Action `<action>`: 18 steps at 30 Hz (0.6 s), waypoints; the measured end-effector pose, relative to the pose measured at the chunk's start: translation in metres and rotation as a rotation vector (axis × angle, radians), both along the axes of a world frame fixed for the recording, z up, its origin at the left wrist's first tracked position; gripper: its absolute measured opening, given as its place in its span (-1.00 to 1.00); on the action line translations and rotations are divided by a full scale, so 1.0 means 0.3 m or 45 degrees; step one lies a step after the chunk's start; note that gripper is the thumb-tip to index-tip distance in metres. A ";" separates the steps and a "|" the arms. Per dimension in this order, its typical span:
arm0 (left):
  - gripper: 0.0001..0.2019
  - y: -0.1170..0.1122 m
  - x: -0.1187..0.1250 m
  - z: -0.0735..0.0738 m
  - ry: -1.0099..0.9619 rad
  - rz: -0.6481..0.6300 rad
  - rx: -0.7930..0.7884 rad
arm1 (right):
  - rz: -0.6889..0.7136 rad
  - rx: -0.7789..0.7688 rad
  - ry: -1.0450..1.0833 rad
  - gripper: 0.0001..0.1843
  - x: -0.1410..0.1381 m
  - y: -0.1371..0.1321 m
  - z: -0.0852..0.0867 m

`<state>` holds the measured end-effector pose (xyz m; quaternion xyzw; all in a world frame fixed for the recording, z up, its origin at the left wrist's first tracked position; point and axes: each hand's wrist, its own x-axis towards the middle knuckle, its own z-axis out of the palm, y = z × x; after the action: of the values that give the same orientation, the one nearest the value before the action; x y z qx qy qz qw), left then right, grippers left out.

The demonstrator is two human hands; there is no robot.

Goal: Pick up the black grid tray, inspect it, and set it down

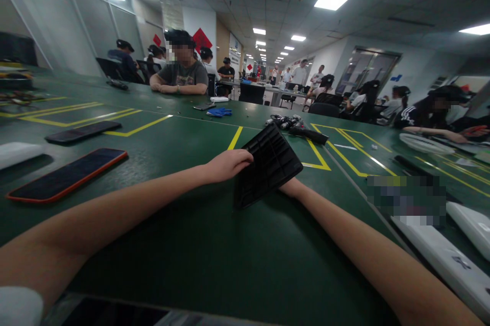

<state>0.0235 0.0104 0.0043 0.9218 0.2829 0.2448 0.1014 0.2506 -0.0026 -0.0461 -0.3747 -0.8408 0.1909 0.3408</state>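
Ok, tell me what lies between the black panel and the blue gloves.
Head view: bare green table with one yellow line between panel and gloves.

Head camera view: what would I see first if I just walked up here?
Right in the middle, two bare arms reach across the green table. The left hand grips the edge of a black ribbed panel tilted up on its lower edge, and the right hand is mostly hidden behind it. To the left lies a dark phone with a red rim.

A panel (268, 165) leans on the surface (214, 254), centre. 2 phones (67, 175) lie left of it, casings (447, 259) right.
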 end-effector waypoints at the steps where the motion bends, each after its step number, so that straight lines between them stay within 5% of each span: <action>1: -0.86 0.002 0.003 0.000 -0.018 0.015 -0.041 | -0.010 -0.004 -0.017 -0.34 -0.001 0.000 0.000; 12: -0.80 0.033 0.043 -0.036 -0.298 0.260 -0.487 | -0.050 -0.030 -0.048 -0.21 -0.006 -0.023 0.018; 18: -0.86 0.032 0.032 -0.030 -0.288 0.122 -0.465 | -0.041 -0.014 -0.043 -0.26 -0.005 -0.018 0.014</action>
<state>0.0331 0.0200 -0.0047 0.8403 0.3529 0.2959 0.2859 0.2490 -0.0080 -0.0419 -0.3933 -0.8393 0.1837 0.3274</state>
